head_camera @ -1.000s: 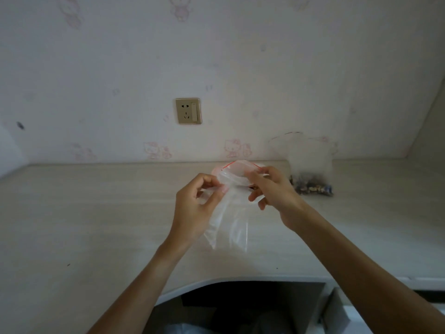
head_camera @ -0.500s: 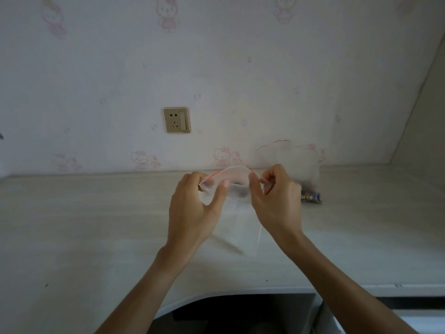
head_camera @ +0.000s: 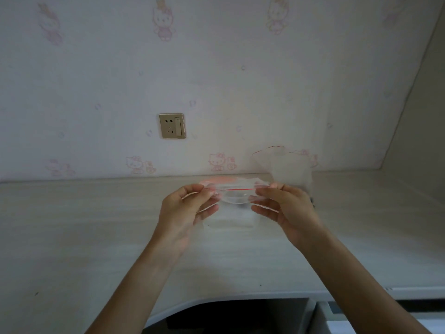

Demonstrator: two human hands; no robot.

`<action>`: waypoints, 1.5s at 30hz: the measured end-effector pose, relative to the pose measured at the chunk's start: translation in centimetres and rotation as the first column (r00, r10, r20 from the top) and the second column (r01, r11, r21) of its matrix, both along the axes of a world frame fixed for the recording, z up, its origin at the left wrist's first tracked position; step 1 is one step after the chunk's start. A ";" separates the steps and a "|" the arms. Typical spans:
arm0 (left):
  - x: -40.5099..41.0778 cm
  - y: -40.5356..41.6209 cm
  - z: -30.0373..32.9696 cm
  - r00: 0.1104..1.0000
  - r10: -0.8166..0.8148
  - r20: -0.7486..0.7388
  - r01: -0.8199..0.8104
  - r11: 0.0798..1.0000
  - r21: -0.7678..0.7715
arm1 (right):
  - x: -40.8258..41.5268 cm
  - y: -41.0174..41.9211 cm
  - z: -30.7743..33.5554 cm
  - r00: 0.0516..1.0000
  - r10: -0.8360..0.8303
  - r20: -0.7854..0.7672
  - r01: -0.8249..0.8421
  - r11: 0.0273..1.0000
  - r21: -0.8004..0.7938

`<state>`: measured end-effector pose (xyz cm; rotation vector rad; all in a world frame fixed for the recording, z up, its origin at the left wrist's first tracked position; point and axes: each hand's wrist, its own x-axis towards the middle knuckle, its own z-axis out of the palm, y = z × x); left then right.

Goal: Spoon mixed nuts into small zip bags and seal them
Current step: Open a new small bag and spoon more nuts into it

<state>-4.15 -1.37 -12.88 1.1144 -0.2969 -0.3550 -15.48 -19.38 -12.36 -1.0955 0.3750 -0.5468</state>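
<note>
A small clear zip bag [head_camera: 234, 197] with a red line along its top is held above the desk between both hands. My left hand [head_camera: 186, 208] pinches the bag's left top corner between thumb and fingers. My right hand [head_camera: 284, 208] pinches the right top corner. The bag's mouth is stretched flat between them and its body hangs below, empty as far as I can tell. Behind my right hand stands a larger clear bag [head_camera: 286, 168] with a red-lined open mouth; its nuts are mostly hidden by my hand.
The pale wood-grain desk [head_camera: 96, 237] runs along a wall with cartoon wallpaper and a gold socket [head_camera: 172, 126]. The desk's front edge curves inward over a dark gap [head_camera: 228, 314]. A side wall rises at the right.
Both hands have moved apart, pulling the bag's mouth from an open arch into a flat straight line. The view has tilted slightly, hiding most of the nuts behind my right hand.
</note>
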 end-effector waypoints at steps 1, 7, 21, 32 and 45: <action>0.0 -0.1 0.0 0.996 -0.064 -0.069 0.061 0.997 -0.039 | 0.0 -0.1 -0.1 0.999 0.042 0.022 -0.043 0.996 0.079; 0.5 -0.6 -0.9 0.909 -0.348 -0.229 0.308 0.932 -0.191 | -0.1 -0.8 -0.8 0.964 0.203 0.171 -0.246 0.927 0.283; 1.1 -1.0 -1.8 0.757 -0.536 -0.373 0.432 0.839 -0.330 | 0.4 -0.7 -1.9 0.948 0.295 0.121 -0.314 0.931 0.187; 0.0 -1.6 -2.3 0.920 -0.378 0.105 0.377 0.926 0.025 | 0.2 -1.6 -3.4 0.966 0.255 -0.038 -0.258 0.944 -0.204; 1.1 -2.1 -4.4 0.827 0.260 0.498 -0.379 0.912 0.154 | 0.5 0.4 -2.9 0.977 -0.204 -0.056 0.203 0.979 -0.017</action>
